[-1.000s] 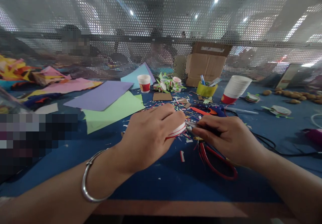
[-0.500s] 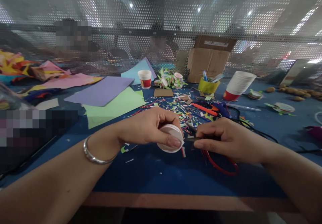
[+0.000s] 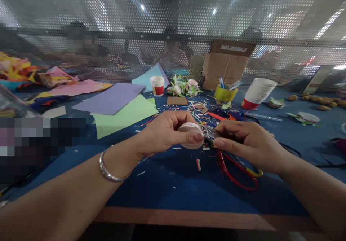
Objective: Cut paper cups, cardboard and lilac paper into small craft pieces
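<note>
Pinched between the thumb and fingers of my left hand is a small, round white paper cup base with a low rim. Its flat face is turned towards me, partly under my thumb. My right hand is closed on scissors, their dark, narrow blades pointing left at the rim of the cup base. Fingers hide the middle of the scissors. Red looped handles with a yellow edge show below my right hand; whether they belong to these scissors I cannot tell. A red-and-white paper scrap lies below.
Paper snippets litter the blue table. Purple and green sheets lie left. Behind stand a paper cup, paper turtles, a yellow pen holder, stacked cups and a cardboard box. A glue gun lies right.
My left hand has moved slightly up and right with the cup base, tilting it. My right hand has risen a little, and the blades, apart before, now appear closer together at the rim.
</note>
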Tool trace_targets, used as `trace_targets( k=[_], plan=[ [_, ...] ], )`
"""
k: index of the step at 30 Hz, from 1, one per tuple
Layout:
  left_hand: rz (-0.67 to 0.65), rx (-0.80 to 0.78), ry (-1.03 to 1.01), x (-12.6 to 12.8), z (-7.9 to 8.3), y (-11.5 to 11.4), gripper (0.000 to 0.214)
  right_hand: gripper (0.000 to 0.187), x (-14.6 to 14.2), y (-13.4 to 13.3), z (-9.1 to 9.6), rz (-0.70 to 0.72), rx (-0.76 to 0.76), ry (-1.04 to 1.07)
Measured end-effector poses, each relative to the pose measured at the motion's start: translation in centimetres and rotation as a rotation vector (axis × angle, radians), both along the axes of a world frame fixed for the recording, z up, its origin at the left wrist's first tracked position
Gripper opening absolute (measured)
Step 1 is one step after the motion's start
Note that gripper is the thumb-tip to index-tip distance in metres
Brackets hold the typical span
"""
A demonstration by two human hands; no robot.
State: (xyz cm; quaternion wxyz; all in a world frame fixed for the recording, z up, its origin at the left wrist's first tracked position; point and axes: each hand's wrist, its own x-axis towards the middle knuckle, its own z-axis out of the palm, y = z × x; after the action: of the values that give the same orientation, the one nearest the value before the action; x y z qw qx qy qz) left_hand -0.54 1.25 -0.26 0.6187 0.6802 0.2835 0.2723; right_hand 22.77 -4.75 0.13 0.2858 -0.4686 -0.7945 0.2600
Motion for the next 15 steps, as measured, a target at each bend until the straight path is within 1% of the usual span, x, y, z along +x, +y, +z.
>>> trace_targets(
  k=[3,7,15],
  plan=[
    [0.018,0.065,-0.009,0.30,-0.19,-0.34,0.027,0.030,-0.13,-0.16,-0.26,-0.032,0.082,-0.038],
    [0.055,0.124,0.005,0.57,-0.30,-0.67,0.029,0.031,-0.12,-0.30,-0.52,-0.047,0.149,-0.075],
    [0.097,0.141,-0.014,0.78,-0.32,-0.64,0.031,0.029,-0.33,-0.46,-0.63,-0.044,0.181,-0.098]
  ],
)
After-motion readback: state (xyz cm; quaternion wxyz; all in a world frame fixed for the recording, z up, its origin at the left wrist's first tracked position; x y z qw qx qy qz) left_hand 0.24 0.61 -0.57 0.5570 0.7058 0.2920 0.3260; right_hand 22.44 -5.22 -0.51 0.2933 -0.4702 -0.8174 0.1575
